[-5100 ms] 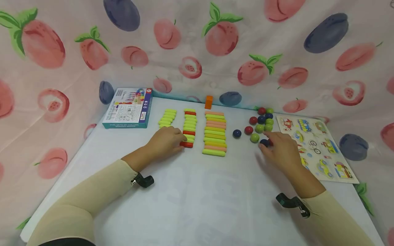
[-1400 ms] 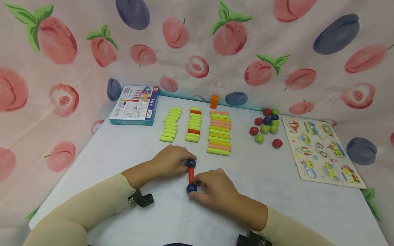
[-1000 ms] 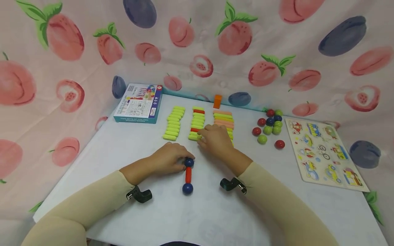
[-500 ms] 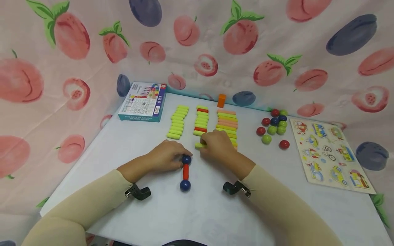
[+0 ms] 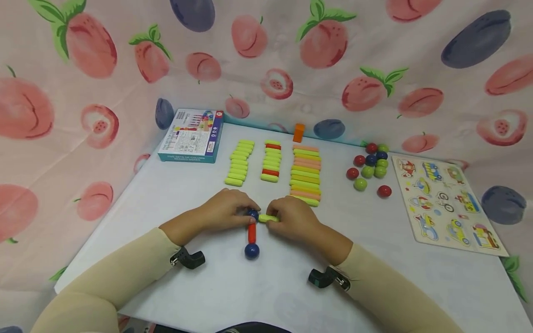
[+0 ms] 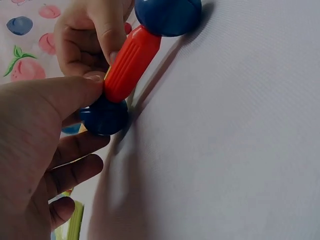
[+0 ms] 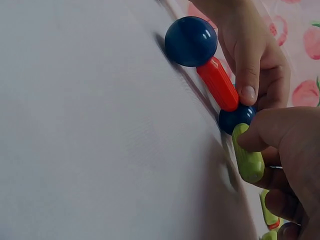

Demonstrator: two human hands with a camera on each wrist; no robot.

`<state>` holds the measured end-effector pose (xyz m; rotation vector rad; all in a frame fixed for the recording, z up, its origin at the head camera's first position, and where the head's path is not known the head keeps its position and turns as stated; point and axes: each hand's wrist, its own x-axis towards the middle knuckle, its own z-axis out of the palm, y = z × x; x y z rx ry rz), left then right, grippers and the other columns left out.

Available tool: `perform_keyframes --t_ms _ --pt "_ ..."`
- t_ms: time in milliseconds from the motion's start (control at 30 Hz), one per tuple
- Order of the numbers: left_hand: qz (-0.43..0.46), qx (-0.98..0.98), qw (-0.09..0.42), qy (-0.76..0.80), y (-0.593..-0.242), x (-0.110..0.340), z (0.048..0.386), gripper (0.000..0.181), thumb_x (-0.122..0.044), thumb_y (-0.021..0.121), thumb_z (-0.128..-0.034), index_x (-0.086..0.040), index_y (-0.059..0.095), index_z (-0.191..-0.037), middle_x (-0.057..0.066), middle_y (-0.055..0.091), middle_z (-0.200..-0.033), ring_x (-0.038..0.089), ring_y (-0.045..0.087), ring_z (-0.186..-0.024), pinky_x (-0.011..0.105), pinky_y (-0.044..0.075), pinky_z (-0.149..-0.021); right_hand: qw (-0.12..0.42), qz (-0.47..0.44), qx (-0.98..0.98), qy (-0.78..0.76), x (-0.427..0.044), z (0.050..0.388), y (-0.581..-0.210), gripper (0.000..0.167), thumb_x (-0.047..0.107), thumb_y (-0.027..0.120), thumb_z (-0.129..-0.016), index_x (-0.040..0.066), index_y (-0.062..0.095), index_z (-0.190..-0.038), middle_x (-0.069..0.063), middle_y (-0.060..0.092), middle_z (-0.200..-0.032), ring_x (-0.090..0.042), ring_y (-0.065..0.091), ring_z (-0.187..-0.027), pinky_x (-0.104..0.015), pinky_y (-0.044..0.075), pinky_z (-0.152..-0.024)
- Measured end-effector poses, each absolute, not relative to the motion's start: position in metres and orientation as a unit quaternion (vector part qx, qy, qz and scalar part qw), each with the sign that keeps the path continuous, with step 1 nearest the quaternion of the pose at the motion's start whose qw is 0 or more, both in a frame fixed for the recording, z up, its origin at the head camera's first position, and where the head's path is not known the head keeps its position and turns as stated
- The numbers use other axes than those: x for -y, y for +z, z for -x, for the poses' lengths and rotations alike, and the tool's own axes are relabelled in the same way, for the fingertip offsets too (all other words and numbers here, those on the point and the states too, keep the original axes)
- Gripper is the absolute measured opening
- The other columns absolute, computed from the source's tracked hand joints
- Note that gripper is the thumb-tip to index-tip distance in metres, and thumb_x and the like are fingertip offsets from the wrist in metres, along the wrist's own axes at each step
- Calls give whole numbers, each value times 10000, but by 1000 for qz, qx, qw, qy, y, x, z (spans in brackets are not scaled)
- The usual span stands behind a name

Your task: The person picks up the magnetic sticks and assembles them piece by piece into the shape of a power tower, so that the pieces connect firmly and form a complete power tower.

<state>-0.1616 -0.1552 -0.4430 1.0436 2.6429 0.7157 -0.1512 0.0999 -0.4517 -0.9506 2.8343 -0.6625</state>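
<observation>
A red stick [image 5: 251,233] joins two dark blue balls, the nearer one [image 5: 251,251] on the white table. My left hand [image 5: 222,210] pinches the far blue ball [image 6: 104,117] between thumb and fingers. In my right hand [image 5: 295,219] a yellow-green stick [image 7: 248,155] is pinched, its end against the far ball's right side. Whether that end is inside the ball, I cannot tell. The right wrist view also shows the red stick [image 7: 218,84] and the near ball [image 7: 191,41].
Beyond the hands lie three columns of sticks: green [image 5: 238,169], green with red [image 5: 271,164], and mixed colours [image 5: 306,175]. Red, blue and green balls [image 5: 367,172] cluster at right beside a picture board [image 5: 444,203]. A box [image 5: 191,135] and an orange block [image 5: 298,132] are at the back.
Since half a second ago, my right hand has come nearer with the yellow-green stick, bringing it against the far ball. Earlier, the red stick and blue balls were brought together in front of me.
</observation>
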Motion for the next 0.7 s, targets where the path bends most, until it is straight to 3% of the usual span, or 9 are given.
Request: perform_keyframes --t_ms 267,467,700 --pt "-378 -888 115 234 -440 142 163 299 -297 785 -978 -229 786 -1269 -95 733 -1193 109 636 -1134 403 491 -995 13 331 -911 -247 -102 145 -449 158 268 860 -888 180 784 -995 121 728 -861 -88 607 -805 -283 533 -739" --pt "-369 -888 148 230 -441 137 163 235 -256 788 -974 -220 802 -1207 -101 724 -1143 102 635 -1097 352 507 -987 14 319 -910 -265 -103 141 -449 156 303 829 -929 185 800 -1027 117 735 -897 -93 607 -831 -287 528 -743" --pt "-344 -898 159 224 -440 139 165 212 -267 779 -975 -237 802 -1184 -118 713 -1121 87 619 -1055 318 520 -952 -39 246 -957 -149 -98 183 -436 243 306 743 -1005 173 787 -1204 18 737 -1079 -214 627 -1012 -406 522 -933"
